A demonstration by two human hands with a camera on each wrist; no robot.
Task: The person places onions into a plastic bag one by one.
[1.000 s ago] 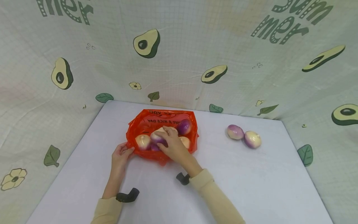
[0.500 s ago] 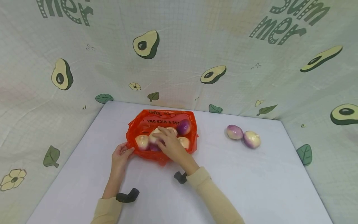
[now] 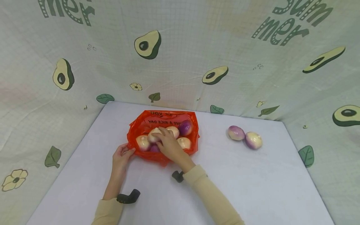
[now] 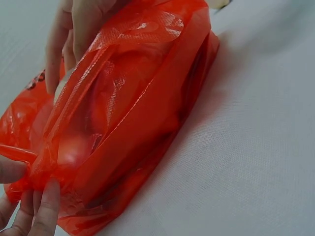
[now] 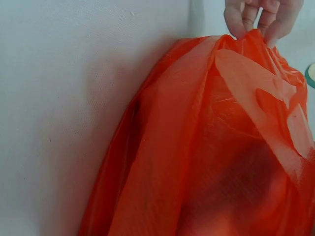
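A pale onion (image 3: 153,136) is gripped in the curled fingers of the right hand (image 3: 170,145), inside the red bag (image 3: 152,157), whose rim is pinched by the left hand (image 3: 121,155). The onion has been shifted leftward, toward a neighbouring onion (image 3: 142,143), so it is apparently being settled among the rest. Two loose onions (image 3: 236,133) are seen on the worktop (image 3: 253,184).

The bench (image 3: 253,181) over there is white with a faint bluish cast, its surface finely woven seen close. A red plastic bag (image 3: 154,156) sits directly on it, somewhat left of the middle, mouth gaping upward. Well apart from that, off to the right, a pinkish-purple onion (image 3: 236,133) and a paler onion (image 3: 253,140) lie side by side, seemingly touching.
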